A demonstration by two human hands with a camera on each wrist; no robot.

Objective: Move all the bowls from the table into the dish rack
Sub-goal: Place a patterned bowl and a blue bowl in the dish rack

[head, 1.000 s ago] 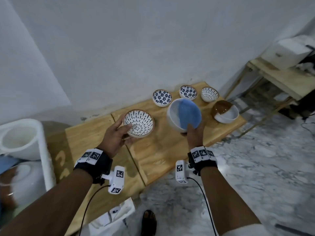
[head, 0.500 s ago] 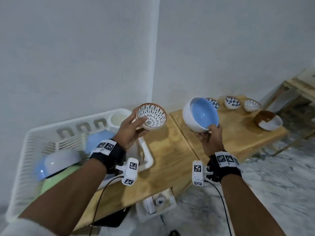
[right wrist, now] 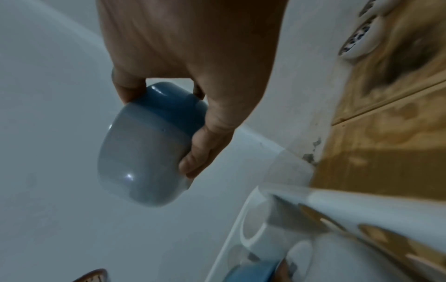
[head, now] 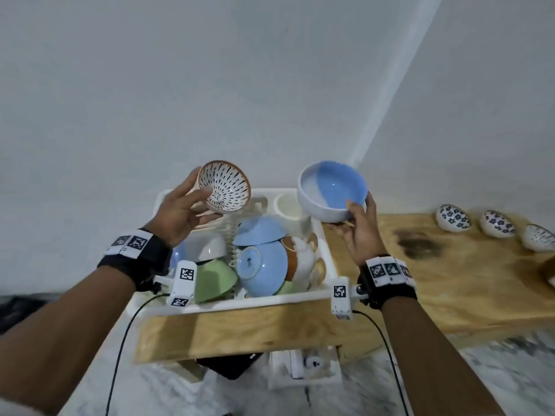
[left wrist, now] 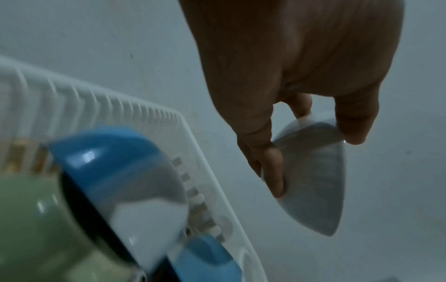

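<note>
My left hand (head: pixel 192 205) grips a small white bowl with black dashes and a brown rim (head: pixel 224 186), tilted, above the back left of the white dish rack (head: pixel 240 301). In the left wrist view the fingers (left wrist: pixel 272 167) curl round that bowl's white underside (left wrist: pixel 313 181). My right hand (head: pixel 357 217) holds a larger blue and white bowl (head: pixel 332 190) by its near rim, above the rack's back right corner; the right wrist view shows that bowl (right wrist: pixel 147 145) from below. Three small patterned bowls (head: pixel 453 217) sit at the table's far right.
The rack holds several upturned bowls: blue (head: pixel 261 268), green (head: pixel 213 279), white (head: pixel 211 247) and brown and white (head: pixel 300 259), plus a white cup holder (head: pixel 286 205). A wooden table (head: pixel 450 289) stretches right. White walls meet in a corner behind. Marble floor lies below.
The view has swung left, so the rack is now centred beneath my hands. Both hands have carried their bowls from over the table to above the rack, the left bowl tilting more.
</note>
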